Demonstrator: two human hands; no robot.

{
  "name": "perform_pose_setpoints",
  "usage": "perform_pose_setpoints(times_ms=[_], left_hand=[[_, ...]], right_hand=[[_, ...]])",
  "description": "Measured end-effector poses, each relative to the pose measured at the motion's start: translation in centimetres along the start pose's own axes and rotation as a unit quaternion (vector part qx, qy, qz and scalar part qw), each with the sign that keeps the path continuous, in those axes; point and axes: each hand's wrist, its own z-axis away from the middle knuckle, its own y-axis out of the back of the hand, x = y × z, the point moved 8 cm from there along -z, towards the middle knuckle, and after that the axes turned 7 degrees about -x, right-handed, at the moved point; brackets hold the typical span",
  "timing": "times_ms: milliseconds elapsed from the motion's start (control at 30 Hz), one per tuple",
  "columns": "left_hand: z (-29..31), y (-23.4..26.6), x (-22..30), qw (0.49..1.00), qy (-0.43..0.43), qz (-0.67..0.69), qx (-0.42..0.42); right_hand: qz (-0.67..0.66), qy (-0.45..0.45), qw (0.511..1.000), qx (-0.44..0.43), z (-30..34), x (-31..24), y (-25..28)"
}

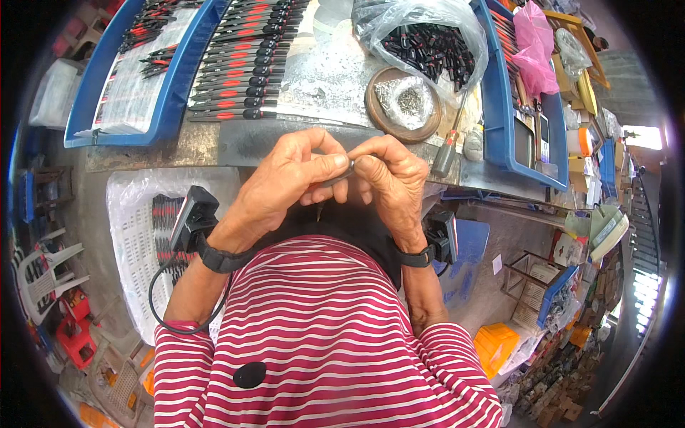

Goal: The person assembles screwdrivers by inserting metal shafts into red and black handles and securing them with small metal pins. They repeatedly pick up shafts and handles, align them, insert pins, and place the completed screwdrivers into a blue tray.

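My left hand (pixel 303 170) and my right hand (pixel 391 173) meet in front of the bench edge, fingers closed in a pinch. Between their fingertips is a small dark piece (pixel 349 170), mostly covered, so its kind cannot be made out. Beyond my left hand, slim black-and-red pieces (pixel 239 84) lie in a stacked row on the bench. A round wooden dish (pixel 372 107) holding a plastic bag of small metal parts (pixel 410 103) stands past my right hand. Close by lies a screwdriver (pixel 445 153) with a dark and red handle.
A clear bag (pixel 467 43) of small black parts lies open behind the dish. Blue trays flank the bench: one at left (pixel 171 93), one at right (pixel 503 135) with a pink bag (pixel 535 46). Below left sits a white basket (pixel 139 250) holding more black-and-red pieces.
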Motion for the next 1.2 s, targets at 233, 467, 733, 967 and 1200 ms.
perform_pose_setpoints(times_ms=[233,467,733,967,1200], left_hand=[[0.0,0.3,-0.6,0.999,0.017,0.022,0.024],[-0.1,0.5,-1.0,0.998,0.030,0.047,0.034],[0.0,0.9,-1.3,0.998,0.045,0.041,0.025],[-0.2,1.1,-1.4,0.997,0.041,0.036,0.054],[-0.4,0.9,-1.8,0.998,0.047,0.034,0.039]], right_hand=[[0.037,0.029,0.998,0.037,0.1,-0.1,-0.4],[-0.021,-0.035,0.999,0.005,-0.3,0.8,-0.1],[-0.045,-0.065,0.997,-0.013,-0.4,1.2,-0.3],[0.014,-0.010,1.000,0.025,-0.3,0.8,-0.2],[-0.019,-0.039,0.999,0.009,-0.2,0.7,0.0]])
